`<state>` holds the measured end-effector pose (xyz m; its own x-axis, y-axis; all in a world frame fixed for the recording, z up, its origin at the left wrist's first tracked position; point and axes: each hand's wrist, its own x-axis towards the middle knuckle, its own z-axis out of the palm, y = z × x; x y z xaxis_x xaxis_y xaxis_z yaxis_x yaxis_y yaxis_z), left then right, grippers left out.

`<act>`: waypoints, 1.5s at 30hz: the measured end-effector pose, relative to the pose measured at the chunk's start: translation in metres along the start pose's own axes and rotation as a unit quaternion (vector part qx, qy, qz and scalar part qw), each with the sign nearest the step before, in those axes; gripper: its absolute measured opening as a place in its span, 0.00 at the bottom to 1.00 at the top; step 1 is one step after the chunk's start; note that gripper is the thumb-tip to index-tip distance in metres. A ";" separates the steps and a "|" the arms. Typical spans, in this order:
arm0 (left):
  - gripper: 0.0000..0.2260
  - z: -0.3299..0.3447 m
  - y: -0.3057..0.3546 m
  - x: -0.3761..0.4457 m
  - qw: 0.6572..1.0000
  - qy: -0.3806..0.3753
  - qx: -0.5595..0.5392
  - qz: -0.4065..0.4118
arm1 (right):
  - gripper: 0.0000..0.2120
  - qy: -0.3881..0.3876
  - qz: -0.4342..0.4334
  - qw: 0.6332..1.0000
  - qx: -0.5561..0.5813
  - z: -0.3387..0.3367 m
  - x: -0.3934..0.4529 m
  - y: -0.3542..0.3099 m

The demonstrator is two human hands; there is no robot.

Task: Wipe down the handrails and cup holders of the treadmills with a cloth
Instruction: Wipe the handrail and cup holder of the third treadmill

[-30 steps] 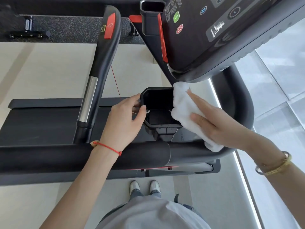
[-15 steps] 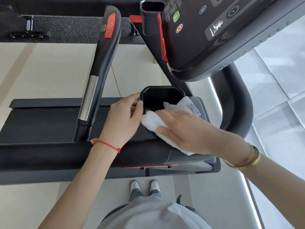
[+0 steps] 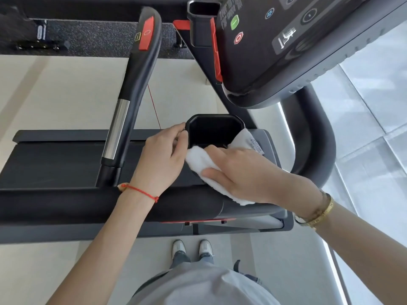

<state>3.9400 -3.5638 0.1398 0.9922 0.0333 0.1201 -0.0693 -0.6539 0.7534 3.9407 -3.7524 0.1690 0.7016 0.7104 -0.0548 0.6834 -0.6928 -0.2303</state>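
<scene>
A black cup holder [image 3: 214, 126] hangs below the treadmill console. My left hand [image 3: 161, 159] grips its left rim with the thumb against the wall. My right hand [image 3: 240, 172] holds a white cloth [image 3: 199, 160] and presses it over the holder's near rim, with fingers dipping inside. The cloth's tagged corner [image 3: 251, 142] lies over the right rim. A thick black handrail [image 3: 66, 203] runs across in front of me, under both wrists. A second handrail [image 3: 317, 137] curves round on the right.
The console [image 3: 286, 47] overhangs at top right, with another cup holder [image 3: 203, 20] beside it. An upright grip bar [image 3: 134, 84] with a red button and a chrome section stands left of the hands. The treadmill belt [image 3: 55, 164] lies below.
My right hand has carried the cloth from the holder's right side across to its near rim and slightly into the opening. My left hand has kept its hold on the left rim.
</scene>
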 end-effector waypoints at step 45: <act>0.14 0.000 -0.001 -0.001 0.998 -0.012 0.044 0.037 | 0.22 0.117 0.316 0.923 0.188 0.000 0.020 0.029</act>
<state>3.9387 -3.5633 0.1390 0.9869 -0.0356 0.1572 -0.1347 -0.7181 0.6827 3.9746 -3.7577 0.1611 0.9905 0.1024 -0.0922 0.0355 -0.8361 -0.5474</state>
